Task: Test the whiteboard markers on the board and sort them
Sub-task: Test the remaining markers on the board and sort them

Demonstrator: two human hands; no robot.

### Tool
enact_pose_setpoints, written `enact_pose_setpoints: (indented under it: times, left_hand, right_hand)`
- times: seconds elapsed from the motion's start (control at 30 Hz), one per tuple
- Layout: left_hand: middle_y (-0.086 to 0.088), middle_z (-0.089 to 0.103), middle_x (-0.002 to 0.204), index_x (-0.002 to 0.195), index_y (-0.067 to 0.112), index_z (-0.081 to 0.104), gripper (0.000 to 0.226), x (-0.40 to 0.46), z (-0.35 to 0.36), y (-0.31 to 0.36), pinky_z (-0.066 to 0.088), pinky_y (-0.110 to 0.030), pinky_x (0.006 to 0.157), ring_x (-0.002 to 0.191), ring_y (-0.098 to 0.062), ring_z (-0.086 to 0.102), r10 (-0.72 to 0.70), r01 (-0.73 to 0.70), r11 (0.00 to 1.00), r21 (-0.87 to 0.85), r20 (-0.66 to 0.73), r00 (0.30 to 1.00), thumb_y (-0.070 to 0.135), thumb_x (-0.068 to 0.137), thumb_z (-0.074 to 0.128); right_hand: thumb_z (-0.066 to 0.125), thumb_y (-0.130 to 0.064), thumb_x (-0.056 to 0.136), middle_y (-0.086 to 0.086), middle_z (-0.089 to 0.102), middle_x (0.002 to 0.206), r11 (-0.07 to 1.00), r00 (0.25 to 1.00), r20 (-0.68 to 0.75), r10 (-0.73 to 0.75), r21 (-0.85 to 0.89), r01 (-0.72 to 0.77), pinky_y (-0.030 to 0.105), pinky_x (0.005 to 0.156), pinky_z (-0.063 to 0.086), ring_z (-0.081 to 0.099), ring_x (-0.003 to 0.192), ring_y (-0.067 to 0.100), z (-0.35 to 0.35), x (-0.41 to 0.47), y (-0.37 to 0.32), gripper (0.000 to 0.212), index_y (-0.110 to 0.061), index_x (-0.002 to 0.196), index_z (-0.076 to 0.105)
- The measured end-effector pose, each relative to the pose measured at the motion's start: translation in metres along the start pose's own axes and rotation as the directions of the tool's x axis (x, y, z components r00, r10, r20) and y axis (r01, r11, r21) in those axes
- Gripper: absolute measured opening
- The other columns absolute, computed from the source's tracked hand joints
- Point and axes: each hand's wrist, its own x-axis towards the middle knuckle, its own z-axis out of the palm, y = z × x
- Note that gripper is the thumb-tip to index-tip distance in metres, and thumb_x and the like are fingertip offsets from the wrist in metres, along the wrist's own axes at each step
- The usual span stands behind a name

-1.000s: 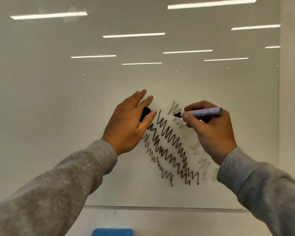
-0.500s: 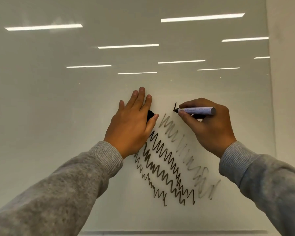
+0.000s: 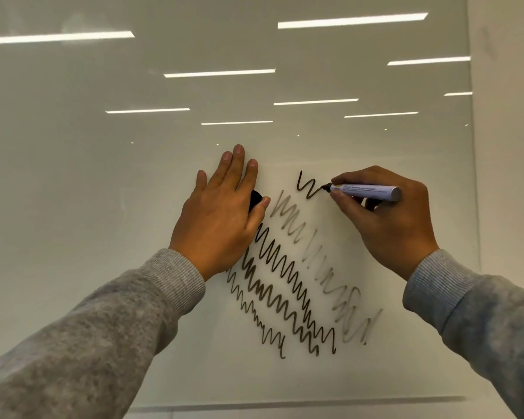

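Observation:
A glossy whiteboard (image 3: 103,207) fills the view. My right hand (image 3: 387,219) grips a white-barrelled black marker (image 3: 366,190) with its tip on the board, at the end of a short fresh black squiggle (image 3: 307,186). My left hand (image 3: 221,213) lies flat against the board with fingers spread, and a black marker cap (image 3: 255,199) is pinned under its thumb and palm. Below and between the hands run several older diagonal zigzag test lines (image 3: 285,282): three dark ones and one faint grey one on the right.
The board's right edge (image 3: 474,207) meets a plain wall. Its bottom edge (image 3: 285,403) runs across the lower part of the view. Ceiling lights reflect in the upper board.
The marker tip went from hovering near the faint line up to the board above it and has drawn a short black squiggle. My left hand flattened against the board. The view tilted up.

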Motion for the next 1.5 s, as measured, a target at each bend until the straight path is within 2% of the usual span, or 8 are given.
enact_pose_setpoints:
  times: [0.17,0.3,0.43,0.7,0.83,1.23,1.37,1.5]
  left_hand:
    - [0.001,-0.017,0.166,0.160,0.023,-0.004,0.068,-0.001,0.001,0.000,0.000,-0.040,0.121,0.153,-0.015,-0.012,0.005,-0.005,1.000,0.011,-0.004,1.000,0.055,0.103,0.017]
    - [0.001,-0.017,0.166,0.159,0.024,-0.005,0.069,0.000,0.002,0.001,0.000,-0.040,0.121,0.152,-0.015,-0.012,-0.001,0.001,1.000,-0.003,-0.001,1.000,0.056,0.102,0.016]
    - [0.001,-0.018,0.166,0.159,0.023,-0.005,0.070,-0.001,0.002,0.000,0.000,-0.041,0.122,0.153,-0.015,-0.012,0.001,-0.002,1.000,0.004,0.004,1.000,0.056,0.101,0.015]
    - [0.000,-0.018,0.165,0.159,0.023,-0.005,0.069,-0.001,0.000,0.002,-0.003,-0.039,0.119,0.153,-0.016,-0.013,-0.001,0.001,1.000,0.012,0.009,1.000,0.056,0.102,0.016]
    - [0.000,-0.016,0.166,0.160,0.022,-0.003,0.070,-0.001,0.000,0.002,-0.001,-0.040,0.120,0.153,-0.017,-0.011,0.005,-0.005,1.000,0.005,0.008,1.000,0.056,0.102,0.017]
    - [0.000,-0.017,0.166,0.160,0.023,-0.004,0.070,-0.002,-0.002,0.003,-0.002,-0.039,0.119,0.153,-0.017,-0.011,-0.004,0.003,1.000,0.016,0.022,1.000,0.057,0.102,0.016]
    - [0.000,-0.018,0.166,0.159,0.023,-0.005,0.070,-0.002,-0.001,0.004,-0.003,-0.038,0.118,0.153,-0.017,-0.012,-0.008,0.008,1.000,0.017,0.024,1.000,0.057,0.102,0.017]
    - [0.000,-0.018,0.166,0.160,0.022,-0.005,0.070,-0.002,-0.001,0.004,-0.003,-0.038,0.118,0.153,-0.017,-0.012,-0.005,0.005,1.000,0.023,0.024,1.000,0.056,0.102,0.017]
  right_hand:
    - [0.076,-0.022,0.088,-0.009,0.072,0.097,0.996,0.989,0.132,-0.060,-0.060,0.069,0.012,0.068,0.052,0.067,0.085,0.005,-0.004,-0.012,0.003,0.020,-0.016,0.107,0.077]
    - [0.076,-0.021,0.087,-0.009,0.073,0.098,0.999,0.999,-0.004,0.032,0.035,-0.032,0.012,0.067,0.051,0.068,0.085,0.008,-0.009,-0.011,0.008,0.019,-0.016,0.106,0.077]
    - [0.076,-0.020,0.088,-0.010,0.073,0.097,0.998,0.990,0.135,-0.050,-0.033,0.055,0.010,0.068,0.050,0.068,0.086,0.004,-0.009,-0.019,0.007,0.019,-0.015,0.106,0.078]
    - [0.075,-0.020,0.088,-0.008,0.073,0.097,0.996,0.990,0.128,-0.059,-0.051,0.066,0.013,0.068,0.053,0.068,0.085,0.006,-0.013,-0.031,0.012,0.019,-0.015,0.106,0.078]
    - [0.075,-0.020,0.088,-0.010,0.072,0.096,1.000,1.000,-0.016,0.012,-0.009,-0.012,0.014,0.067,0.053,0.067,0.084,0.006,-0.018,-0.029,0.016,0.018,-0.017,0.106,0.077]
    - [0.073,-0.023,0.088,-0.014,0.071,0.095,0.997,0.986,0.163,-0.025,-0.074,0.037,0.011,0.067,0.052,0.066,0.085,0.003,-0.028,-0.048,0.018,0.018,-0.022,0.105,0.076]
    - [0.074,-0.022,0.087,-0.011,0.072,0.095,0.998,0.999,0.006,0.039,-0.043,-0.039,0.012,0.067,0.053,0.066,0.085,0.003,-0.034,-0.049,0.024,0.018,-0.020,0.105,0.076]
    - [0.070,-0.028,0.087,-0.017,0.070,0.095,0.995,0.984,0.178,-0.010,-0.091,0.026,0.011,0.068,0.053,0.066,0.087,0.002,-0.031,-0.062,0.021,0.018,-0.025,0.104,0.075]
